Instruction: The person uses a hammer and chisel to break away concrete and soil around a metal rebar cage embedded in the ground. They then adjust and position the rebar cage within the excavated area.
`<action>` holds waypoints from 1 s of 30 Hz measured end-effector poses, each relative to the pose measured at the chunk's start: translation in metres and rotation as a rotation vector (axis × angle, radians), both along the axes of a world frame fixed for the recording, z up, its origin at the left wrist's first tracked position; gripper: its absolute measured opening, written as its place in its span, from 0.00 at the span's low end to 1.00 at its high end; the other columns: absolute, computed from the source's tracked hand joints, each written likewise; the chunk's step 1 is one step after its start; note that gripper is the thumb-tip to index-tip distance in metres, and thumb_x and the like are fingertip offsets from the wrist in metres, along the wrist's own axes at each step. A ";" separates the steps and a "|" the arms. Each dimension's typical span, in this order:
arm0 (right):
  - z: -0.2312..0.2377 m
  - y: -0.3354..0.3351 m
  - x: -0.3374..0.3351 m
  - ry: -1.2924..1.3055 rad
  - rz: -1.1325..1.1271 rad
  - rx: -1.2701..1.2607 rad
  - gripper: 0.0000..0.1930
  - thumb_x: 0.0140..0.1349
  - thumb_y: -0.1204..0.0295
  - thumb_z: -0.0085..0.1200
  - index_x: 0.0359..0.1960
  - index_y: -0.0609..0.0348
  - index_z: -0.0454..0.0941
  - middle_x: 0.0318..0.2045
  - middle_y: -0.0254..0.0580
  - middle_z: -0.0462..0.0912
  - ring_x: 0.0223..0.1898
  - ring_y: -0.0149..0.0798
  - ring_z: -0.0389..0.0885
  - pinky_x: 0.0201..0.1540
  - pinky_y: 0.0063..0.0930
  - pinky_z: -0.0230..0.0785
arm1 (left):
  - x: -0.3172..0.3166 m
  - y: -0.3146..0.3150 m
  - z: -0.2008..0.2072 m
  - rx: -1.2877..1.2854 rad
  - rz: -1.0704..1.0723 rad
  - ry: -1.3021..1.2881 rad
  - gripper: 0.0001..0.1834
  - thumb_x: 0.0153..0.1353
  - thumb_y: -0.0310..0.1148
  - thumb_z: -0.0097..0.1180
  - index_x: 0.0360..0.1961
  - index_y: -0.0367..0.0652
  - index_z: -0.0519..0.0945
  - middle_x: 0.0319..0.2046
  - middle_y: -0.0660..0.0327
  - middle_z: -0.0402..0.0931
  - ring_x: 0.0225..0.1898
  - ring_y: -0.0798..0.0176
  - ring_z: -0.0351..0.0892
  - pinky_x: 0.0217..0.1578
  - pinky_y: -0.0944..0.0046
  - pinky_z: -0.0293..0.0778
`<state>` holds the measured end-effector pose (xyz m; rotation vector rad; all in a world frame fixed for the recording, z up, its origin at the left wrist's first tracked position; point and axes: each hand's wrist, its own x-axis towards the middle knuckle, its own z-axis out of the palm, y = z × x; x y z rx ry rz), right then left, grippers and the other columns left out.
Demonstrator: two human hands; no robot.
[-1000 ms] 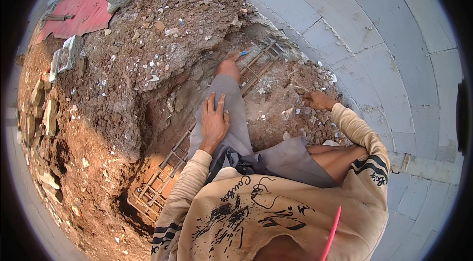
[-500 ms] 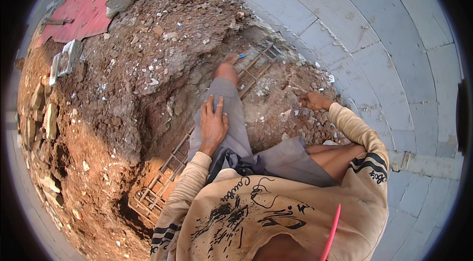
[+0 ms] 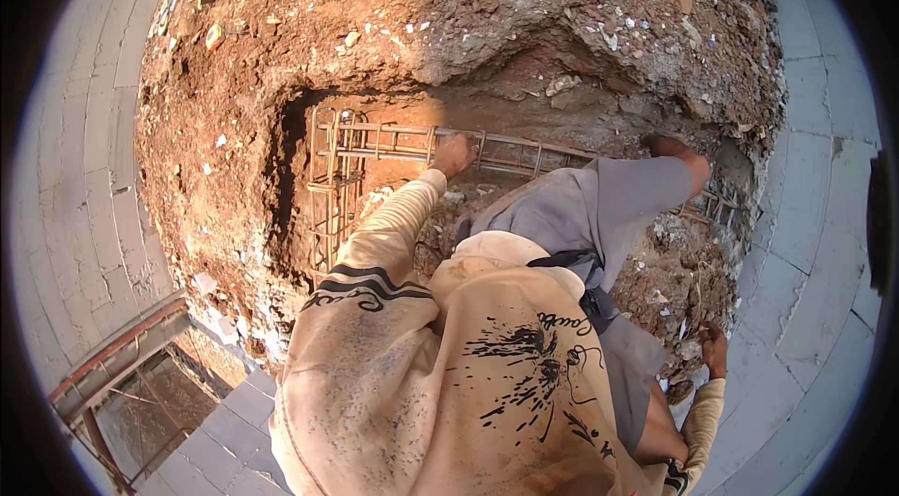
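My left hand (image 3: 453, 157) is closed around a bar of the rebar cage (image 3: 386, 142), which lies in a trench dug in reddish soil. The cage is made of long steel bars with square ties, and at its left end it turns a corner toward me. Its middle is hidden behind my bent leg in grey shorts. Off to the right, my right hand (image 3: 714, 349) is low beside the soil mound, with its fingers curled. Whatever those fingers hold, if anything, cannot be made out.
Rough soil with stones (image 3: 562, 0) rises beyond the trench. Grey block walls (image 3: 796, 215) curve along the right side, with more blockwork (image 3: 94, 140) at left. At lower left, a framed opening (image 3: 140, 402) drops to a lower level. My bare foot (image 3: 663, 146) rests in the trench.
My view has swung left, bringing the cage's corner into sight. My left hand has left my thigh and taken hold of the rebar cage. My right hand stays low beside the soil.
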<state>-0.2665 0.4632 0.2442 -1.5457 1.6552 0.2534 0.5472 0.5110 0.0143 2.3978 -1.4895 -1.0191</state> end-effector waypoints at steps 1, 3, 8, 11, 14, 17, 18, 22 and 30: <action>0.006 -0.002 -0.016 0.048 0.020 -0.033 0.27 0.71 0.53 0.54 0.55 0.69 0.78 0.37 0.44 0.85 0.34 0.36 0.80 0.39 0.33 0.74 | 0.015 0.024 -0.009 0.097 -0.019 -0.066 0.31 0.65 0.44 0.60 0.68 0.45 0.73 0.63 0.42 0.74 0.66 0.40 0.72 0.66 0.47 0.69; 0.017 -0.009 -0.028 0.138 0.042 -0.109 0.29 0.71 0.50 0.54 0.55 0.69 0.78 0.35 0.44 0.85 0.32 0.36 0.80 0.37 0.33 0.74 | 0.034 0.048 -0.012 0.260 -0.033 -0.152 0.35 0.65 0.46 0.60 0.71 0.46 0.69 0.68 0.42 0.68 0.71 0.39 0.65 0.69 0.44 0.65; 0.089 -0.027 -0.022 0.156 -0.050 -0.156 0.30 0.69 0.48 0.56 0.54 0.67 0.79 0.31 0.42 0.83 0.31 0.36 0.81 0.35 0.32 0.74 | 0.032 0.077 -0.042 0.485 -0.095 -0.209 0.40 0.66 0.51 0.59 0.75 0.46 0.63 0.74 0.46 0.59 0.77 0.40 0.54 0.74 0.37 0.53; 0.078 -0.033 0.001 0.120 -0.041 -0.126 0.26 0.70 0.50 0.55 0.54 0.63 0.79 0.32 0.40 0.83 0.30 0.35 0.81 0.33 0.30 0.72 | 0.084 0.118 -0.086 0.480 -0.122 -0.294 0.40 0.67 0.57 0.56 0.74 0.47 0.66 0.74 0.48 0.59 0.77 0.41 0.54 0.75 0.34 0.48; 0.116 -0.018 0.003 0.242 -0.082 -0.048 0.21 0.73 0.55 0.54 0.56 0.58 0.80 0.33 0.42 0.84 0.32 0.36 0.84 0.33 0.29 0.73 | 0.050 0.070 -0.106 0.473 -0.117 -0.155 0.47 0.62 0.67 0.57 0.74 0.47 0.66 0.76 0.47 0.57 0.78 0.42 0.52 0.76 0.35 0.45; 0.122 -0.010 0.014 0.262 -0.165 0.019 0.21 0.72 0.54 0.55 0.56 0.56 0.80 0.33 0.41 0.84 0.31 0.33 0.83 0.29 0.28 0.71 | 0.048 0.063 -0.097 0.474 -0.073 -0.196 0.49 0.61 0.69 0.57 0.74 0.47 0.66 0.78 0.47 0.53 0.79 0.41 0.48 0.77 0.37 0.45; 0.122 -0.008 0.013 0.269 -0.178 0.038 0.21 0.72 0.54 0.55 0.56 0.55 0.80 0.33 0.41 0.84 0.30 0.33 0.83 0.28 0.28 0.70 | 0.049 0.061 -0.095 0.505 -0.110 -0.218 0.49 0.60 0.69 0.59 0.73 0.47 0.68 0.77 0.48 0.57 0.78 0.43 0.54 0.75 0.43 0.54; 0.125 0.002 0.008 0.285 -0.234 0.053 0.21 0.71 0.55 0.55 0.57 0.55 0.79 0.33 0.40 0.84 0.29 0.33 0.83 0.28 0.28 0.70 | 0.052 0.041 -0.109 0.594 -0.060 -0.129 0.36 0.66 0.57 0.57 0.68 0.46 0.75 0.68 0.50 0.72 0.70 0.47 0.70 0.67 0.49 0.70; 0.125 0.008 0.021 0.275 -0.285 0.041 0.20 0.71 0.55 0.55 0.59 0.51 0.79 0.34 0.37 0.83 0.31 0.31 0.80 0.31 0.27 0.69 | 0.061 0.052 -0.139 0.477 0.084 -0.256 0.18 0.70 0.35 0.51 0.55 0.44 0.86 0.58 0.53 0.83 0.60 0.49 0.82 0.60 0.50 0.78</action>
